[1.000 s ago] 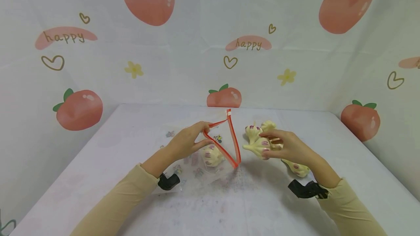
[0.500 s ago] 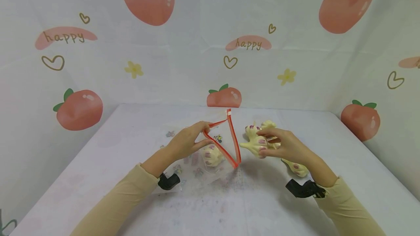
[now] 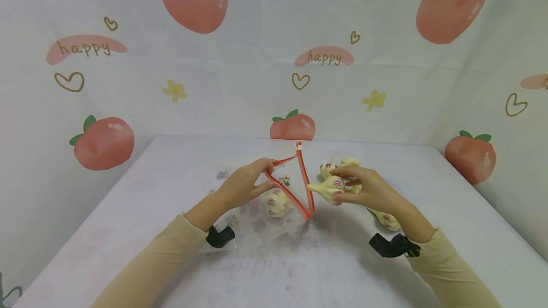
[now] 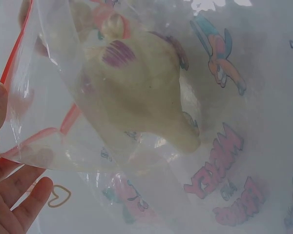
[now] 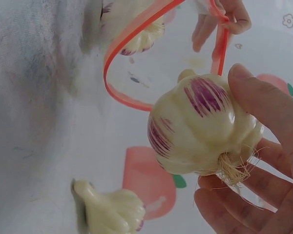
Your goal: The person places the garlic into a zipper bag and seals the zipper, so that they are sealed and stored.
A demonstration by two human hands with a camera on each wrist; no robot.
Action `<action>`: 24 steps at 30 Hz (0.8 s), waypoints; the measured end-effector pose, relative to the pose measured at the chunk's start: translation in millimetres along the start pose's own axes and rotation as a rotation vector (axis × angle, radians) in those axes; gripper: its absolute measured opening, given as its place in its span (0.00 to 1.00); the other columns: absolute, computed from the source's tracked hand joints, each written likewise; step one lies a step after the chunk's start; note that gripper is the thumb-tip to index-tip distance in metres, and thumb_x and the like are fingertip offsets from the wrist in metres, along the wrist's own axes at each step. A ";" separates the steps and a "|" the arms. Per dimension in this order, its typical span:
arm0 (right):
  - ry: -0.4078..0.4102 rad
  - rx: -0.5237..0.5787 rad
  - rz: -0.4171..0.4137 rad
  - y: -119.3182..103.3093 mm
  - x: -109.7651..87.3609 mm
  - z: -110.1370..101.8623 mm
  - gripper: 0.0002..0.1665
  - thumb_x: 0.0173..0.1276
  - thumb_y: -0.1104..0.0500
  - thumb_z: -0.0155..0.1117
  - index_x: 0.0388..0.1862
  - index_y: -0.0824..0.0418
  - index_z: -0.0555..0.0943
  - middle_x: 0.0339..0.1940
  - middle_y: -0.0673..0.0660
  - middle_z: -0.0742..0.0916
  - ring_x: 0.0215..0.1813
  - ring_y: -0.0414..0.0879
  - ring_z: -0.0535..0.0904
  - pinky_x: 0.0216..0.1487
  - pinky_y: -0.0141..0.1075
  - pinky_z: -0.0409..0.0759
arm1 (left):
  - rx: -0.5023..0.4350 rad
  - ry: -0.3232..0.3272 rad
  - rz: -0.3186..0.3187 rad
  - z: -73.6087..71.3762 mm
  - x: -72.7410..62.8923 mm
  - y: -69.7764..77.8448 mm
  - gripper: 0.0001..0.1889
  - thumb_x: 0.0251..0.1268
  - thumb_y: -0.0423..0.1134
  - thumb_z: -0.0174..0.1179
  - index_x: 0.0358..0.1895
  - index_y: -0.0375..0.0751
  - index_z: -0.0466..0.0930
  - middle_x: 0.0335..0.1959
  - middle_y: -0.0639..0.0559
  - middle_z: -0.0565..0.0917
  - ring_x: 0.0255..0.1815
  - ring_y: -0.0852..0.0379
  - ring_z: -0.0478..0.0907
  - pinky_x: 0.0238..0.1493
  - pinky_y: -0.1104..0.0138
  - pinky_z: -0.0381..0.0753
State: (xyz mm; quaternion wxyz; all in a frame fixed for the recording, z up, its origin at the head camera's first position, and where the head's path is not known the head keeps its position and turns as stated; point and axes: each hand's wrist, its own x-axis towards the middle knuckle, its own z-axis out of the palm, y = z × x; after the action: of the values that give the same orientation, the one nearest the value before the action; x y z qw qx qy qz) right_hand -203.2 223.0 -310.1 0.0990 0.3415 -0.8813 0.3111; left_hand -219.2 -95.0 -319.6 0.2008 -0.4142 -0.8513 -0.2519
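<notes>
My left hand (image 3: 246,182) pinches the red zip edge of a clear, cartoon-printed zip bag (image 3: 252,229) and keeps its mouth spread. A garlic bulb (image 4: 136,83) with purple streaks lies inside the bag, seen through the plastic. In my right hand (image 3: 370,187) is another garlic bulb (image 5: 205,126), gripped between thumb and fingers with its rootlets toward the palm. Its stem tip points left, right at the red edge of the bag's mouth (image 5: 122,41) in the head view.
More garlic bulbs (image 3: 327,170) lie behind my right hand, partly hidden by it. Another garlic bulb (image 3: 387,221) rests on the table under the right wrist. A white cloth printed with fruit (image 3: 292,127) hangs behind the table (image 3: 274,279).
My right hand has moved left with its garlic bulb, bringing the stem from right of the bag to its red edge. The left hand and the bag have stayed still.
</notes>
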 end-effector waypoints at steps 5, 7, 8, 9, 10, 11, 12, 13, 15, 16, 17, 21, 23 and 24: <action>0.008 0.012 -0.021 -3.2 3.0 0.7 0.29 0.50 0.60 0.75 0.52 0.65 0.78 0.45 0.58 0.84 0.43 0.43 0.80 0.44 0.40 0.82 | 0.007 0.006 0.007 0.3 0.1 -0.5 0.17 0.56 0.39 0.66 0.43 0.38 0.69 0.38 0.47 0.79 0.35 0.51 0.80 0.33 0.68 0.75; 0.013 0.018 -0.030 -3.5 4.2 2.1 0.29 0.50 0.61 0.75 0.52 0.65 0.78 0.45 0.57 0.84 0.42 0.42 0.80 0.44 0.39 0.82 | 0.006 0.004 0.004 0.3 0.2 -0.6 0.17 0.56 0.39 0.66 0.43 0.38 0.69 0.39 0.48 0.79 0.36 0.51 0.80 0.33 0.68 0.75; 0.015 0.021 -0.035 -3.6 4.8 2.9 0.29 0.50 0.61 0.75 0.52 0.65 0.78 0.44 0.57 0.84 0.42 0.42 0.80 0.44 0.39 0.82 | 0.005 0.005 0.003 0.3 0.1 -0.7 0.17 0.56 0.39 0.66 0.43 0.37 0.69 0.39 0.48 0.79 0.36 0.51 0.80 0.33 0.68 0.75; 0.014 0.022 -0.038 -3.9 5.4 3.5 0.29 0.50 0.61 0.75 0.52 0.65 0.78 0.44 0.57 0.84 0.42 0.42 0.80 0.44 0.39 0.82 | 0.004 0.004 0.003 0.3 0.1 -0.7 0.17 0.56 0.39 0.66 0.42 0.37 0.69 0.38 0.48 0.79 0.35 0.51 0.79 0.33 0.68 0.75; 0.012 0.023 -0.040 -4.4 6.0 3.9 0.29 0.50 0.61 0.75 0.52 0.66 0.78 0.44 0.56 0.84 0.42 0.42 0.80 0.44 0.39 0.82 | 0.003 0.003 0.003 0.2 0.1 -0.7 0.17 0.56 0.39 0.66 0.42 0.37 0.69 0.39 0.47 0.79 0.36 0.51 0.80 0.33 0.67 0.75; 0.010 0.026 -0.041 -4.7 6.5 4.4 0.29 0.50 0.61 0.75 0.52 0.66 0.78 0.44 0.56 0.84 0.42 0.42 0.79 0.44 0.39 0.82 | 0.001 0.002 0.002 0.2 0.1 -0.7 0.17 0.56 0.39 0.66 0.42 0.37 0.69 0.39 0.47 0.79 0.36 0.50 0.80 0.33 0.67 0.76; 0.007 0.028 -0.042 -5.0 7.2 5.2 0.29 0.50 0.61 0.75 0.52 0.66 0.78 0.45 0.57 0.84 0.42 0.43 0.80 0.45 0.40 0.82 | 0.001 0.002 0.001 0.1 0.1 -0.8 0.17 0.56 0.39 0.66 0.42 0.37 0.69 0.39 0.47 0.79 0.36 0.50 0.80 0.33 0.67 0.75; 0.003 0.026 -0.043 -5.6 7.9 5.5 0.29 0.50 0.61 0.75 0.53 0.65 0.78 0.45 0.57 0.84 0.43 0.43 0.80 0.45 0.40 0.82 | 0.000 0.002 0.001 0.1 0.0 -0.8 0.17 0.56 0.39 0.66 0.42 0.37 0.69 0.39 0.47 0.79 0.36 0.50 0.80 0.33 0.67 0.75; -0.001 0.033 -0.040 -7.2 9.3 6.2 0.29 0.50 0.60 0.75 0.53 0.65 0.78 0.48 0.58 0.84 0.44 0.44 0.80 0.45 0.40 0.81 | 0.002 0.000 -0.001 0.2 0.0 -0.9 0.17 0.56 0.39 0.66 0.43 0.37 0.69 0.40 0.47 0.79 0.36 0.50 0.80 0.33 0.68 0.75; -0.003 0.038 -0.040 -7.6 9.9 6.9 0.30 0.50 0.60 0.75 0.53 0.65 0.78 0.49 0.58 0.84 0.44 0.44 0.80 0.46 0.40 0.81 | 0.002 0.000 -0.001 0.2 0.0 -0.9 0.17 0.56 0.39 0.65 0.43 0.37 0.69 0.41 0.46 0.80 0.37 0.51 0.80 0.33 0.68 0.75; -0.005 0.043 -0.040 -7.8 10.6 7.6 0.30 0.50 0.60 0.75 0.53 0.64 0.78 0.50 0.59 0.84 0.45 0.45 0.80 0.46 0.40 0.81 | 0.003 0.001 -0.001 0.2 0.0 -1.0 0.17 0.56 0.39 0.66 0.43 0.37 0.69 0.42 0.46 0.80 0.37 0.51 0.80 0.33 0.68 0.75; -0.008 0.056 -0.054 -8.4 13.5 10.3 0.29 0.49 0.61 0.75 0.52 0.66 0.78 0.49 0.60 0.84 0.45 0.47 0.81 0.46 0.39 0.81 | -0.001 0.002 0.002 0.2 0.2 -0.9 0.17 0.56 0.40 0.65 0.42 0.37 0.69 0.42 0.45 0.80 0.38 0.51 0.80 0.34 0.66 0.76; -0.007 0.053 -0.065 -8.6 15.0 11.7 0.29 0.49 0.61 0.76 0.51 0.67 0.78 0.48 0.60 0.85 0.45 0.49 0.82 0.45 0.39 0.82 | -0.004 0.004 0.003 0.1 0.2 -0.8 0.17 0.56 0.40 0.65 0.42 0.37 0.69 0.42 0.45 0.80 0.38 0.50 0.80 0.35 0.66 0.76; -0.007 0.052 -0.070 -8.9 15.8 12.3 0.30 0.48 0.62 0.76 0.51 0.68 0.78 0.47 0.60 0.85 0.45 0.49 0.82 0.44 0.39 0.82 | -0.004 0.005 0.003 0.1 0.3 -0.8 0.17 0.56 0.40 0.65 0.42 0.38 0.68 0.41 0.46 0.80 0.38 0.50 0.80 0.35 0.66 0.76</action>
State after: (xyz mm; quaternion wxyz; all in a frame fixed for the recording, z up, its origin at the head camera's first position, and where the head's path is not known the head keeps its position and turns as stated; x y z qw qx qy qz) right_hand -208.7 201.7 -309.5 0.0981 0.3758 -0.8608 0.3289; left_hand -220.1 -95.2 -319.8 0.2023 -0.4154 -0.8496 -0.2544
